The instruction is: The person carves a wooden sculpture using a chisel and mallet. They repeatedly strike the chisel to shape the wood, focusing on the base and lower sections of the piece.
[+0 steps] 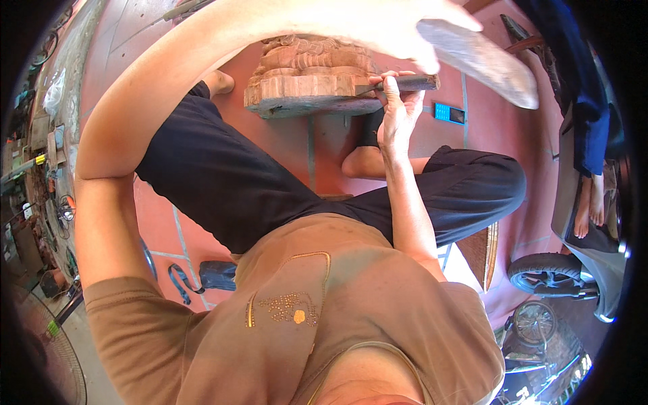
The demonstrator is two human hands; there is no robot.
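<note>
A thick block of carved brown wood rests on the tiled floor between my bent legs. My right hand is closed around a chisel, held nearly level, its blade end against or very near the block's right end. From the left, my left arm arcs over the top of the view. My left hand grips a wooden mallet, long and club-like, raised above and to the right of the chisel. Both that hand and the mallet are smeared by motion. The arm hides the block's far side.
A blue phone lies on the red tiles right of the chisel. Someone in dark blue trousers is at the far right, above a motorbike wheel. Cluttered tools line the left side; a fan stands lower left.
</note>
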